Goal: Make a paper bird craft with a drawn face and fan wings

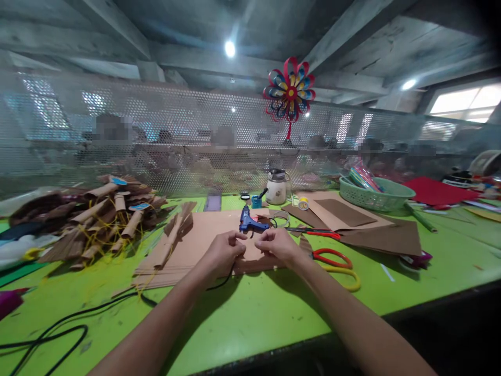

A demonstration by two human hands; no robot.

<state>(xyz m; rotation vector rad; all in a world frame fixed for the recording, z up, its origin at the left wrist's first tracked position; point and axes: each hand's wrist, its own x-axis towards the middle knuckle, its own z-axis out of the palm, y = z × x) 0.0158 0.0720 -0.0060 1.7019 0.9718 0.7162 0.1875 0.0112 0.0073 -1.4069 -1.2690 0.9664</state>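
My left hand (226, 255) is over a stack of brown paper sheets (211, 222), its fingers curled in toward the thumb. Facing it, a short gap away, my right hand (279, 245) is pinched in the same way. Anything between the fingers of either hand is too small or hidden to make out. Just beyond both hands a blue glue gun (254, 224) stands on the paper. A rolled and pleated brown paper piece (174, 235) lies at the stack's left side. Scissors with orange and yellow handles (346, 279) lie beside my right wrist.
Several brown paper pieces with yellow strings (117, 214) are heaped at left. A black cable (78, 313) crosses the green table (250, 324). A white jar (276, 188), green basket (376, 193) and dark brown sheets (385, 237) are farther back. Perforated panels (188, 130) stand behind.
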